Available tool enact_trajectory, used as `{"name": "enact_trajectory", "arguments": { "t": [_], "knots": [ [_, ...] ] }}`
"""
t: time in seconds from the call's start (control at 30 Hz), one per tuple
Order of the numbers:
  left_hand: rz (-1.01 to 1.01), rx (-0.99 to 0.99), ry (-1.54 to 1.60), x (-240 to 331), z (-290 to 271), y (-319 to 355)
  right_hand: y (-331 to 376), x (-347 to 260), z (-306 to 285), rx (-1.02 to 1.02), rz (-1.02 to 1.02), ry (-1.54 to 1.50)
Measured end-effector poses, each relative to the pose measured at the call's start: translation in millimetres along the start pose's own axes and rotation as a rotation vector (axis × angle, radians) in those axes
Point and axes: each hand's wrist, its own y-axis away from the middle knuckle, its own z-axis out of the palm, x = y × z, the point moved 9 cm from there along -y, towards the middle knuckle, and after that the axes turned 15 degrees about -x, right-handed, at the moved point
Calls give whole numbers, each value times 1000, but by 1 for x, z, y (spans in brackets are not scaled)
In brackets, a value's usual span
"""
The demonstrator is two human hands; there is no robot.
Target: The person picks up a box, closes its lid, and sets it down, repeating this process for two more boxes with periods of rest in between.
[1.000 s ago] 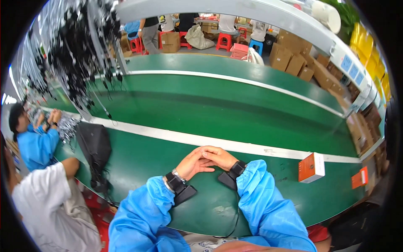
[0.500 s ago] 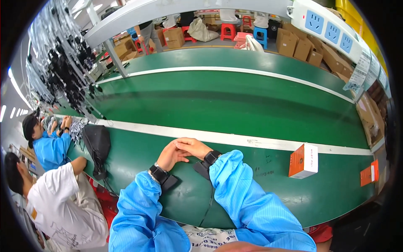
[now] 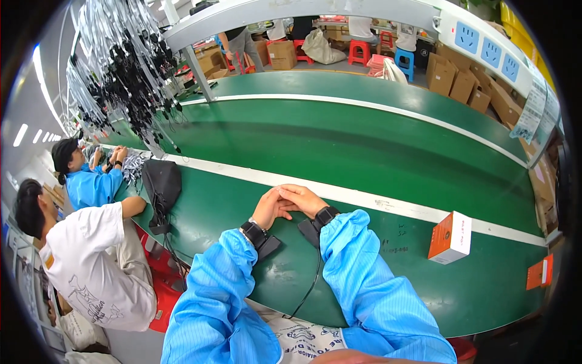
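My left hand (image 3: 267, 208) and my right hand (image 3: 305, 199) meet above the green table (image 3: 291, 279), close to the white strip. The fingers of both are loosely stretched, and the fingertips overlap and touch. No object shows in either hand; part of the left fingers is hidden beneath the right ones. Each wrist wears a black strapped device (image 3: 259, 236), and a thin black cable (image 3: 313, 285) runs from the right one toward my body. An orange and white box (image 3: 450, 238) stands upright on the table to the right of my hands.
A flat orange packet (image 3: 539, 273) lies at the right edge. To the left are a black bag (image 3: 162, 182) and hanging bundles of cables (image 3: 130, 67). Two people sit along the left, one in white (image 3: 97, 267). A white power strip (image 3: 485, 48) is mounted at the upper right.
The view has shifted, so the table and seated people appear further right in the picture. My hands remain together with their fingers touching.
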Motion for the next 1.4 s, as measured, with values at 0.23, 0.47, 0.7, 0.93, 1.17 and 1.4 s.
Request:
{"name": "enact_trajectory", "arguments": {
  "t": [0.23,0.47,0.7,0.93,1.17,1.4],
  "knots": [
    [40,-18,-34,5,0,-3,-2,-6,-2,4,-26,68],
    [15,-10,-18,0,4,0,2,1,-4,30,-41,62],
    [75,-64,191,-5,7,-4,1,-9,-2,66,-26,226],
    [97,-119,294,-2,6,-11,-1,-7,-9,147,24,273],
    [81,-141,281,-2,4,-8,-1,-11,-8,186,-29,381],
    [110,-157,384,-4,7,-9,0,-11,-10,197,-21,431]
  ]
}}
